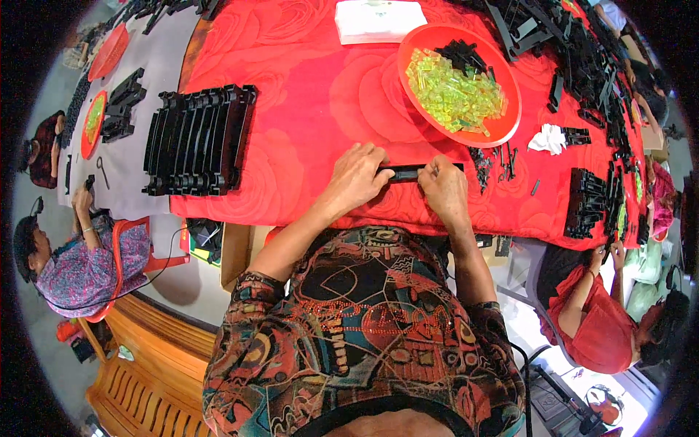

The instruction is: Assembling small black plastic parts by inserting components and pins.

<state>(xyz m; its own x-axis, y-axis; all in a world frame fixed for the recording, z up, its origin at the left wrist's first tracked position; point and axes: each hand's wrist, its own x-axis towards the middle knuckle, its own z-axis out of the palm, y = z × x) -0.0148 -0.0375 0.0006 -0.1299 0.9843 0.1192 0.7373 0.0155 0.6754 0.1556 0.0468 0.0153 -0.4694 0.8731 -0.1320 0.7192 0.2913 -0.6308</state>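
Note:
Close to the table's near edge, my left hand (357, 175) closes on one end of a narrow black plastic part (406, 173). My right hand (444, 188) has its fingers pinched together over the same part toward its other end. Whether a smaller piece sits under those right fingertips is hidden. Just beyond my right hand is a round red tray (515, 109) with a heap of small yellow-green translucent pieces (455, 95) and a patch of black pieces (466, 55). Small black bits (482, 166) lie on the cloth beside my right hand.
At left stands a row of long black plastic parts (200, 140). A white box (380, 20) sits at the back. Black parts (582, 65) pile up at the far right, near a crumpled white tissue (547, 139). Co-workers sit left (95, 266) and right (601, 313). Red cloth (298, 138) covers the table.

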